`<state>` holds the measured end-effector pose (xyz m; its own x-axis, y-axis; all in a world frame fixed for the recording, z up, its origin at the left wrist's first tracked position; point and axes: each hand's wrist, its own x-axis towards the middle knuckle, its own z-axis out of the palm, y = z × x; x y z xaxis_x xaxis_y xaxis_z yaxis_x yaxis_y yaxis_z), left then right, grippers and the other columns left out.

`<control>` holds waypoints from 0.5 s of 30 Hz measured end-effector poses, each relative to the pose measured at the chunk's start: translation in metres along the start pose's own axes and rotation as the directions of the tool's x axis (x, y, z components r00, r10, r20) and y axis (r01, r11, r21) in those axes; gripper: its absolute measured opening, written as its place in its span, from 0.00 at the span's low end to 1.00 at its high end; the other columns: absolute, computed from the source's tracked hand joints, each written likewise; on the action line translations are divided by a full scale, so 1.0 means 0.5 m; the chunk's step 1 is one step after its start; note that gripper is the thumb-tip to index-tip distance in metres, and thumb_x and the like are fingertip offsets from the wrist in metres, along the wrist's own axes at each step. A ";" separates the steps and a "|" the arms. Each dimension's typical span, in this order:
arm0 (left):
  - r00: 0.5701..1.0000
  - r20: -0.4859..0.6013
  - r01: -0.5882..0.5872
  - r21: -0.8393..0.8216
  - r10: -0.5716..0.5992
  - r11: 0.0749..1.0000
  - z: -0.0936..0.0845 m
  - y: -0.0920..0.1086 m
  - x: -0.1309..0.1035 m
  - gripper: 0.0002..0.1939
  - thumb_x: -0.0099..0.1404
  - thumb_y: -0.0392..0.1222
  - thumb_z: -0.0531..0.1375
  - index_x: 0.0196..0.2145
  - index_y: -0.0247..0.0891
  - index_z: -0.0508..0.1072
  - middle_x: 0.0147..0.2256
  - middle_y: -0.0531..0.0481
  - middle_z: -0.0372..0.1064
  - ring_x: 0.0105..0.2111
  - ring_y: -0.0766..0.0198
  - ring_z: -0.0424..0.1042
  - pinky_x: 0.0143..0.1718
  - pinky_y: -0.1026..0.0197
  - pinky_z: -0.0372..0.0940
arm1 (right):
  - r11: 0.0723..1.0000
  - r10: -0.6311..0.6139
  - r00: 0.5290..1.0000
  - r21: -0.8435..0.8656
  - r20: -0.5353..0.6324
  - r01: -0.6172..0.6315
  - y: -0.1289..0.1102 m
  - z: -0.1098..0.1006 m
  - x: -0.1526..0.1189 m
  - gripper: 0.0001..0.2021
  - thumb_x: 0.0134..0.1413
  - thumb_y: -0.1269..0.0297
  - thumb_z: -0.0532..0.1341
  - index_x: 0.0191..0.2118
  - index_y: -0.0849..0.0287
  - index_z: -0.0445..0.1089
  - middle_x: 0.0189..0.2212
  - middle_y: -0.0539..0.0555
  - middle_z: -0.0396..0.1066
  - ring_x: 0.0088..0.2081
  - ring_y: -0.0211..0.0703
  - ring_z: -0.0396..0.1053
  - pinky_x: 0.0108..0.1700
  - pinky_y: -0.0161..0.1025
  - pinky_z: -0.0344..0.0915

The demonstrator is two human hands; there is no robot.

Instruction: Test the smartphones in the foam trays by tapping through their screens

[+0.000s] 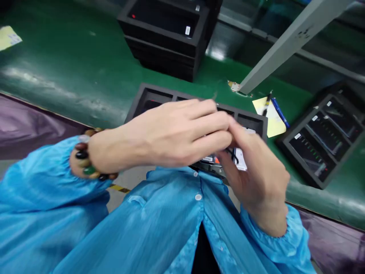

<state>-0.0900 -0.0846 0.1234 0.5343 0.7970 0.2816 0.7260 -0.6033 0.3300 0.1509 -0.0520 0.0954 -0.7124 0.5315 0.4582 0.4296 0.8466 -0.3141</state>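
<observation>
My left hand (171,133), with a beaded bracelet (82,158) at its wrist, reaches across from the left, its fingers pressed together and bent at the tips. They meet the fingers of my right hand (253,167), which is closed in a pinch. A thin black cord (234,156) shows in a small loop at the right fingertips. Whatever lies between the left fingertips is hidden. Below both hands is a black compartmented tray (134,104), mostly covered by them. Part of a white printed piece (241,159) shows under the right hand.
Stacked black trays (162,43) with a dark flat device stand behind on the green bench (71,72). At right, another black tray (319,182) holds several dark devices. A yellow note (273,127), a blue pen (280,112) and a grey post (285,45) stand between.
</observation>
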 end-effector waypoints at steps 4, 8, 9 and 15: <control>0.977 -0.211 -0.084 -0.352 0.008 0.932 -0.007 -0.025 -0.113 0.13 0.79 0.49 0.61 0.58 0.59 0.79 0.47 0.50 0.83 0.47 0.54 0.83 0.47 0.47 0.80 | 0.966 0.001 0.976 0.252 0.217 -0.057 -0.076 -0.027 -0.020 0.27 0.75 0.69 0.63 0.75 0.54 0.64 0.48 0.53 0.85 0.42 0.43 0.83 0.47 0.38 0.81; 0.952 -0.135 0.251 -0.169 -0.275 0.953 0.040 -0.126 -0.155 0.16 0.78 0.55 0.60 0.55 0.49 0.81 0.49 0.43 0.83 0.51 0.49 0.80 0.55 0.42 0.75 | 0.859 0.007 0.889 0.452 0.457 -0.239 -0.105 0.025 -0.064 0.16 0.80 0.66 0.58 0.66 0.54 0.71 0.46 0.50 0.85 0.42 0.38 0.84 0.46 0.35 0.81; 0.953 -0.068 0.290 -0.082 -0.296 0.953 0.059 -0.153 -0.152 0.18 0.79 0.56 0.59 0.54 0.45 0.81 0.51 0.42 0.82 0.54 0.46 0.79 0.60 0.39 0.71 | 0.843 0.033 0.865 0.451 0.501 -0.293 -0.105 0.051 -0.075 0.15 0.80 0.64 0.57 0.64 0.54 0.73 0.48 0.51 0.85 0.43 0.39 0.84 0.46 0.36 0.81; 0.941 0.140 0.296 0.096 -0.308 0.950 0.138 -0.258 -0.087 0.24 0.80 0.57 0.56 0.57 0.39 0.82 0.55 0.37 0.81 0.59 0.42 0.75 0.66 0.39 0.63 | 0.870 0.093 0.903 0.406 0.419 -0.278 -0.087 0.199 -0.126 0.10 0.79 0.61 0.60 0.50 0.57 0.79 0.41 0.54 0.83 0.41 0.42 0.83 0.44 0.37 0.79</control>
<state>-0.1769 -0.0396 0.0063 0.3403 0.9396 0.0369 0.8897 -0.3345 0.3106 0.1218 -0.1251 -0.0024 -0.8358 0.5479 0.0366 0.3466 0.5780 -0.7388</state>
